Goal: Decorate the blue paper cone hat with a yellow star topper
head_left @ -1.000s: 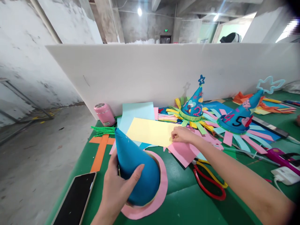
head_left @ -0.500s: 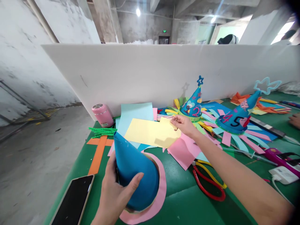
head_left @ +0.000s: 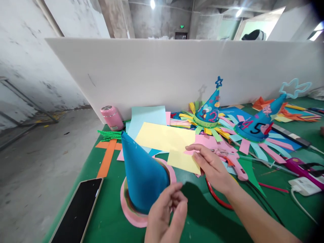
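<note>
item: blue cone (head_left: 144,175), plain; stands on the green bench (head_left: 108,209) just left of the left hand, within a pink ring brim (head_left: 136,221). long axis upright, tip leaning toward the far left.

item: small yellow card (head_left: 183,162), roughly oblong; held above the bench, overlapping in view the near edge of a larger yellow sheet (head_left: 162,136). long side runs left to right, dropping a little toward the right hand.

hands, right (head_left: 215,168): thumb and fingers pinch the small yellow card at its right end, leaving its left end free and pointing toward the cone.

hands, left (head_left: 168,214): holds nothing; fingers loosely curled, thumb apart from them. beside the cone's base at the right; contact with cone or brim cannot be told.

key relation: the card lies beyond the left hand, between cone and right hand, to the right of the cone and apart from its wall. the left hand is nearer the cone; the right is farther off, and only the card's free end faces the cone side.

about the right hand: pink glue gun (head_left: 236,165), just behind; red loop handle (head_left: 214,197), partly hidden beneath the forearm.

left edge: phone (head_left: 77,209), dark screen; orange strips (head_left: 107,157), crossed.
</note>
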`<state>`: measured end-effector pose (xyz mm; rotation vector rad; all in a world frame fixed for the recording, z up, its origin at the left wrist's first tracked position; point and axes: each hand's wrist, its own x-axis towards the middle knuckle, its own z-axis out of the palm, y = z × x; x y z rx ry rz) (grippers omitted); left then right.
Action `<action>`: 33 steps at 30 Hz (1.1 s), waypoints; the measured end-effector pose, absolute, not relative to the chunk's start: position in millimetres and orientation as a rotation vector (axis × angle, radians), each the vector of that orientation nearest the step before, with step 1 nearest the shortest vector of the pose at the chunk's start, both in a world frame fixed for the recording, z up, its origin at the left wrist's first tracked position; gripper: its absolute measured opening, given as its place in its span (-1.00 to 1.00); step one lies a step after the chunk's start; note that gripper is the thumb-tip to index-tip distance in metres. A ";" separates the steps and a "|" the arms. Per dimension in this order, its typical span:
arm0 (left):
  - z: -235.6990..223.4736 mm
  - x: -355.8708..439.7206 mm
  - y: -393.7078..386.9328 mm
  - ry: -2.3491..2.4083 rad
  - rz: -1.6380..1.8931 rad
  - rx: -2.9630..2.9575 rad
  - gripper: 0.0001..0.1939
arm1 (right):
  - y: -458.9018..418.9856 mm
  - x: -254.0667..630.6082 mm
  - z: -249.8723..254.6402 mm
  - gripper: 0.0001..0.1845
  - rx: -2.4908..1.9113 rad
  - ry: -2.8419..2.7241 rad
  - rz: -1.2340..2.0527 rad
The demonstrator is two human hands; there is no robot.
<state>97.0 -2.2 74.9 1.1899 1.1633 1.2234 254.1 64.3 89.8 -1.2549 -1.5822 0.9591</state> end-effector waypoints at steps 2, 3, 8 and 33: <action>81.0 104.1 4.0 1.089 1.146 0.980 -0.69 | 47.3 251.8 89.0 -0.72 -1.286 -1.608 0.934; 82.9 105.9 6.3 1.070 1.119 0.931 -0.72 | 40.0 251.0 88.8 -0.70 -1.296 -1.624 0.922; 75.3 109.3 6.6 1.027 1.139 0.741 -0.77 | 20.7 251.4 84.2 -0.64 -1.243 -1.691 1.081; 50.1 89.1 3.0 1.127 1.126 0.614 -0.69 | 18.3 266.3 63.2 -0.82 -1.358 -1.552 1.167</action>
